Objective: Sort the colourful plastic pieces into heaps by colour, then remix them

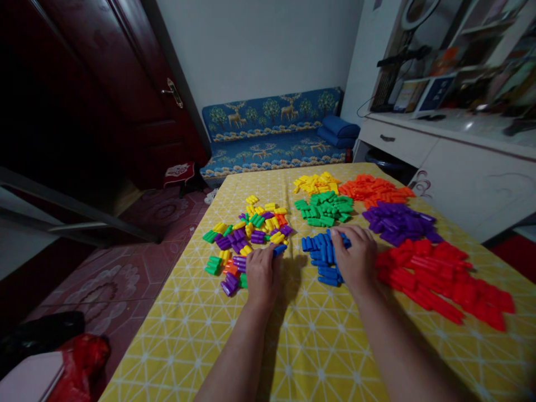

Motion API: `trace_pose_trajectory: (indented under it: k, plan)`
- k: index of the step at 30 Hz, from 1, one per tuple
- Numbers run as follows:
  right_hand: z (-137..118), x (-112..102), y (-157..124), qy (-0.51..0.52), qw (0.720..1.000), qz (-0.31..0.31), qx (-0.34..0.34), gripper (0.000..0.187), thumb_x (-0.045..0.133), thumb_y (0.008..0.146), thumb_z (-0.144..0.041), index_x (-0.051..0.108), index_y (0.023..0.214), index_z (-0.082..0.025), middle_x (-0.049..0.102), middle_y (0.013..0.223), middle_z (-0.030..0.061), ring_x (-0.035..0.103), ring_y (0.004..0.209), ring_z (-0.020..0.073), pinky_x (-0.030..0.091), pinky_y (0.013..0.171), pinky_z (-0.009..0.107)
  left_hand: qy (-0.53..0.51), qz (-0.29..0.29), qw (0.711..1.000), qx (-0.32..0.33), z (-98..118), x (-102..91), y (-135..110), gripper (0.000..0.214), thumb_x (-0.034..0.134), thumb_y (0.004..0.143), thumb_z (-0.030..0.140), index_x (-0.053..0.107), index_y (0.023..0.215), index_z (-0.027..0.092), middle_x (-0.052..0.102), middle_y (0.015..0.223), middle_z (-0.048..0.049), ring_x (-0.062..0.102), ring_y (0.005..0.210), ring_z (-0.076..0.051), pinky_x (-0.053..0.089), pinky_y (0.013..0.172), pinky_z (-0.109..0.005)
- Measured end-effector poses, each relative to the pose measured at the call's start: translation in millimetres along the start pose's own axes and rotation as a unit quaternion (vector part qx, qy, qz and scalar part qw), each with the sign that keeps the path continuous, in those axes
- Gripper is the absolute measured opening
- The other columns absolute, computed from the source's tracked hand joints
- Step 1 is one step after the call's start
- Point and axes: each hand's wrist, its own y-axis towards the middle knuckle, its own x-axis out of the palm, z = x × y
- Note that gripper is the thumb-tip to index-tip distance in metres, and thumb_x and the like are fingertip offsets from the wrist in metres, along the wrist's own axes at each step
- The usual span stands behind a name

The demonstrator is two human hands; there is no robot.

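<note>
On the yellow patterned tablecloth (293, 346) lies a mixed pile of small plastic pegs (247, 231) in yellow, purple, green and orange. My left hand (262, 273) rests at that pile's near edge, fingers closed around a blue peg (280, 249) that sticks out to the right. My right hand (354, 254) lies palm down on the blue peg pile (322, 251), fingers curled over the pegs. Sorted piles lie beyond and to the right: green (324, 207), yellow (316, 182), orange (374, 188), purple (397, 222) and red (435, 276).
A blue patterned sofa bench (272, 134) stands against the far wall. A dark red door (138, 95) is at the left, white cabinets (452, 162) with cluttered shelves at the right. A red bag (79, 363) lies on the tiled floor at bottom left.
</note>
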Motion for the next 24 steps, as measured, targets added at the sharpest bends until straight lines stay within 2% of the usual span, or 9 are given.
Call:
trace_pose_trajectory:
  k: [2,5,7,9,13,15,20,22,24]
  plan:
    - [-19.8,5.7,-6.8,0.128,0.988,-0.074,-0.035,0.023,0.052,0.093,-0.035,0.07,0.098,-0.022,0.069,0.099,0.0078,0.062,0.093,0.0219,0.048,0.085,0.037,-0.039,-0.017,0.999,0.005,2.4,2.2,-2.5,0.023,0.044,0.095,0.026,0.064,0.103,0.018,0.071,0.088,-0.0076,0.063,0.082,-0.021,0.045,0.077,-0.032]
    - [-43.1,14.4,-19.7,0.245,0.944,-0.208,-0.07,0.027,0.055,0.093,-0.032,0.066,0.116,-0.025,0.068,0.111,0.0066,0.064,0.097,0.0195,0.052,0.087,0.034,-0.067,-0.038,0.997,-0.008,5.9,3.8,-6.3,0.027,0.038,0.097,0.03,0.061,0.09,0.018,0.067,0.077,-0.0065,0.06,0.073,-0.019,0.042,0.067,-0.028]
    - [-51.1,18.8,-26.7,0.279,0.926,-0.243,-0.078,0.028,0.055,0.094,-0.03,0.065,0.119,-0.026,0.068,0.114,0.0066,0.063,0.105,0.0195,0.051,0.092,0.034,-0.074,-0.046,0.996,-0.013,7.4,3.7,-7.4,0.031,0.035,0.098,0.032,0.06,0.087,0.019,0.066,0.075,-0.0062,0.06,0.07,-0.019,0.041,0.065,-0.027]
    - [-54.5,21.1,-30.8,0.3,0.919,-0.243,-0.08,0.027,0.055,0.094,-0.027,0.067,0.118,-0.026,0.068,0.113,0.0069,0.062,0.108,0.0194,0.051,0.094,0.035,-0.08,-0.05,0.995,-0.017,8.3,3.0,-7.3,0.035,0.032,0.099,0.034,0.061,0.089,0.018,0.066,0.075,-0.0061,0.06,0.069,-0.019,0.041,0.066,-0.028]
    - [-56.5,20.7,-31.5,0.303,0.921,-0.228,-0.092,0.025,0.056,0.091,-0.021,0.07,0.111,-0.026,0.068,0.106,0.0063,0.064,0.101,0.0191,0.053,0.089,0.034,-0.088,-0.062,0.994,-0.015,8.7,0.7,-5.3,0.04,0.03,0.1,0.033,0.064,0.087,0.017,0.068,0.073,-0.0056,0.061,0.068,-0.017,0.04,0.067,-0.028]
    - [-54.4,18.5,-28.5,0.279,0.935,-0.202,-0.091,0.023,0.054,0.091,-0.021,0.07,0.108,-0.026,0.069,0.102,0.006,0.065,0.097,0.0193,0.053,0.087,0.035,-0.078,-0.055,0.995,-0.009,7.1,-1.7,-4.1,0.041,0.031,0.1,0.032,0.067,0.086,0.017,0.068,0.071,-0.0048,0.061,0.068,-0.017,0.04,0.069,-0.028]
    - [-21.9,8.2,-10.6,0.119,0.993,0.005,-0.002,0.02,0.055,0.09,-0.029,0.068,0.103,-0.02,0.07,0.098,0.0095,0.063,0.095,0.0233,0.049,0.087,0.038,0.012,0.037,0.999,-0.038,0.9,-12.8,0.3,0.03,0.042,0.095,0.029,0.07,0.087,0.019,0.073,0.083,-0.006,0.062,0.084,-0.022,0.04,0.085,-0.036]
    - [0.2,4.1,-2.8,0.049,0.997,0.052,0.033,0.022,0.056,0.088,-0.03,0.068,0.102,-0.017,0.071,0.098,0.0111,0.063,0.092,0.0246,0.048,0.086,0.039,0.05,0.049,0.996,-0.058,0.9,-17.1,2.0,0.019,0.052,0.088,0.027,0.07,0.088,0.021,0.073,0.09,-0.006,0.061,0.091,-0.024,0.038,0.092,-0.04]
    - [20.3,1.6,2.5,-0.009,0.997,0.06,0.052,0.023,0.057,0.085,-0.029,0.069,0.101,-0.016,0.071,0.098,0.0116,0.063,0.09,0.0252,0.047,0.085,0.039,0.081,0.035,0.993,-0.073,2.6,-19.7,2.6,0.018,0.057,0.079,0.023,0.069,0.093,0.022,0.072,0.095,-0.0059,0.059,0.097,-0.026,0.036,0.098,-0.043]
